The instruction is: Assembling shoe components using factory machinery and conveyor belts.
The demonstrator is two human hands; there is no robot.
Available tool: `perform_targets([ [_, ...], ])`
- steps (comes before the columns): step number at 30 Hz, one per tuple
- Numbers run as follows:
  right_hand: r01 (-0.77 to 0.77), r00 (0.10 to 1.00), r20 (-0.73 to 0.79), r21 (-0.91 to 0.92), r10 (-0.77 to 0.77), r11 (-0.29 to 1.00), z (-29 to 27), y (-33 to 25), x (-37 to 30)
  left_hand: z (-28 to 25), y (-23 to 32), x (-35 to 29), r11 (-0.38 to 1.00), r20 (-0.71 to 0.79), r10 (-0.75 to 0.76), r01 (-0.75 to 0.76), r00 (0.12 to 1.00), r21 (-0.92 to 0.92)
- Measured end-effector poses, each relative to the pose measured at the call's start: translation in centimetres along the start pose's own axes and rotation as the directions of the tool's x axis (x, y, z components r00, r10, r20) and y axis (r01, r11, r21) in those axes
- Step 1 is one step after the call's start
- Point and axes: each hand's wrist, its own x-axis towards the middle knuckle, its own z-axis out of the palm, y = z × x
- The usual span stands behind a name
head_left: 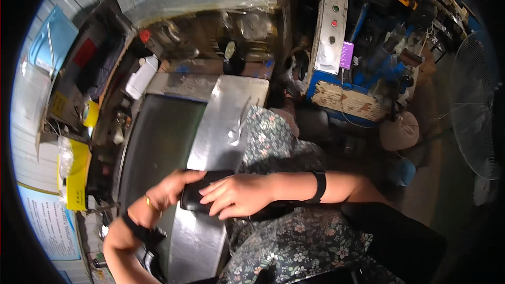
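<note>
A smooth black object [195,198] with a rounded end lies across the steel plate [214,126] before me; I cannot make out its kind. At its left end my left hand [165,192] grips it, thumb stretched along the top and the other fingers mostly hidden. Over its upper face lies my right hand [236,195], palm down with fingers spread. My right forearm covers part of the object. Farther up the plate is a thin, shiny metal thing [236,132], too small to name.
A dark belt-like surface [160,137] runs left of the plate. Beyond stand a white plastic bottle [142,77], a yellow box [78,173] and a tape roll [91,113]. A button panel [332,26] rises at the back right, with a large fan [475,105] at the far right.
</note>
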Motion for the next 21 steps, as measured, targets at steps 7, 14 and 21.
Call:
perform_targets([
  [7, -0.509, 0.707, -0.671, -0.263, 0.224, 0.819, -7.7, 7.5, -5.0, -4.4, 9.7, -5.5, 0.556, -0.332, 0.831, -0.668, 0.446, 0.495],
  [14, -0.497, 0.851, -0.478, -0.598, 0.219, 0.629, -5.5, 9.2, -6.7, -9.0, 21.4, 16.1, 0.456, -0.556, 0.822, -0.727, 0.123, 0.514],
  [21, -0.476, 0.855, -0.494, -0.622, 0.160, 0.621, -7.3, 9.6, -7.4, -8.2, 30.1, 30.3, 0.560, -0.297, 0.806, -0.499, 0.511, 0.662],
])
